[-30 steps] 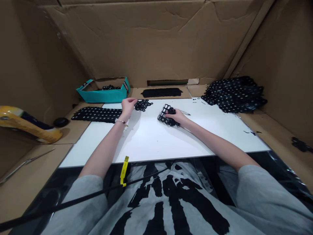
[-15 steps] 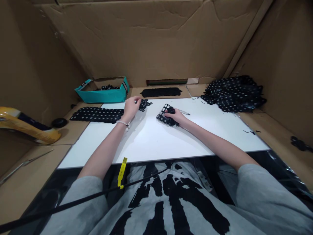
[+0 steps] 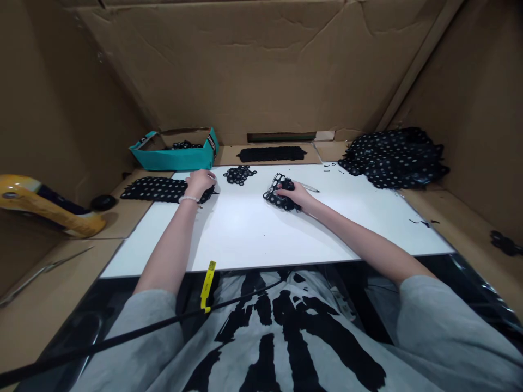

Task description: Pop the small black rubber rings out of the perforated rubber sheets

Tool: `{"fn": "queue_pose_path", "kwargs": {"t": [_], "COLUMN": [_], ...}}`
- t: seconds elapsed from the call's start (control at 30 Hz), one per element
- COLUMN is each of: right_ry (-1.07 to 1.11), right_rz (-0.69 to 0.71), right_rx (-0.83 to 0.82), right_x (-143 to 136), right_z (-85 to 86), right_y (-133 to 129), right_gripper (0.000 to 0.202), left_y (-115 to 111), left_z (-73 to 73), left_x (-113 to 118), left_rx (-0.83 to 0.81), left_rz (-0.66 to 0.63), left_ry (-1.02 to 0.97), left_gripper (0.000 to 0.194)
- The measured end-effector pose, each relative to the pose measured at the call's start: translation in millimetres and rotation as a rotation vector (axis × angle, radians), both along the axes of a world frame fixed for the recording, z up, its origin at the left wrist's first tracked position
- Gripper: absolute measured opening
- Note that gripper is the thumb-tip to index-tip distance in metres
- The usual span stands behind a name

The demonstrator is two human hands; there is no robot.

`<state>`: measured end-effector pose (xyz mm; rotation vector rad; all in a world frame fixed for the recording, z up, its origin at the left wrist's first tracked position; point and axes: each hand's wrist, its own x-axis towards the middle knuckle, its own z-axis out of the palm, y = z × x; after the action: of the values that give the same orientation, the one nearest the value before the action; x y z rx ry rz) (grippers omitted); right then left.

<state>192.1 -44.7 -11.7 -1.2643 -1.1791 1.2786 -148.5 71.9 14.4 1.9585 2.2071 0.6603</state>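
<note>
My left hand [image 3: 200, 183] is over the right end of a flat black strip with pale round holes [image 3: 155, 189]. Its fingers are bent together, and I cannot make out what, if anything, is between them. Just right of it a small heap of black ring-shaped pieces [image 3: 239, 175] lies on the white board [image 3: 245, 234]. My right hand [image 3: 298, 195] is closed around a bunched piece of black holed mesh [image 3: 278, 196], whose open loops stick out to the left. Behind that hand a pale pen-like tool [image 3: 311, 188] lies partly hidden.
A teal open box [image 3: 175, 159] with black pieces stands back left; a black strip [image 3: 272, 154] lies behind the board. Black holed sheets [image 3: 394, 158] are heaped back right. Left are a yellow object [image 3: 53, 209] and tweezers-like metal tool [image 3: 47, 268]. Cardboard walls surround the board.
My left hand has moved left from the small heap of ring-shaped pieces to the end of the holed strip. My right hand keeps its hold, and the view has shifted slightly.
</note>
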Motion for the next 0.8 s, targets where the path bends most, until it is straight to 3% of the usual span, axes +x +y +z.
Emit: {"fn": "queue_pose_path", "kwargs": {"t": [0.17, 0.33, 0.6, 0.8], "right_ry": [0.01, 0.006, -0.024, -0.01], "right_rz": [0.007, -0.006, -0.005, -0.008], "right_rx": [-0.01, -0.031, -0.025, -0.036], "right_x": [-0.9, -1.2, -2.6, -3.2], "right_z": [2.0, 6.5, 4.8, 6.9], "right_y": [-2.2, -5.8, -4.1, -6.5], "right_gripper": [0.031, 0.032, 0.032, 0.034], "left_y": [-4.6, -6.0, -0.5, -0.3], "left_z": [9.9, 12.8, 5.5, -0.3], "left_x": [-24.1, -45.9, -35.0, -25.3], "left_rx": [0.171, -0.042, -0.084, 0.035], "left_rz": [0.122, 0.222, 0.241, 0.223], "left_ry": [-0.083, 0.016, 0.031, -0.027], "left_gripper": [0.037, 0.032, 0.046, 0.022]}}
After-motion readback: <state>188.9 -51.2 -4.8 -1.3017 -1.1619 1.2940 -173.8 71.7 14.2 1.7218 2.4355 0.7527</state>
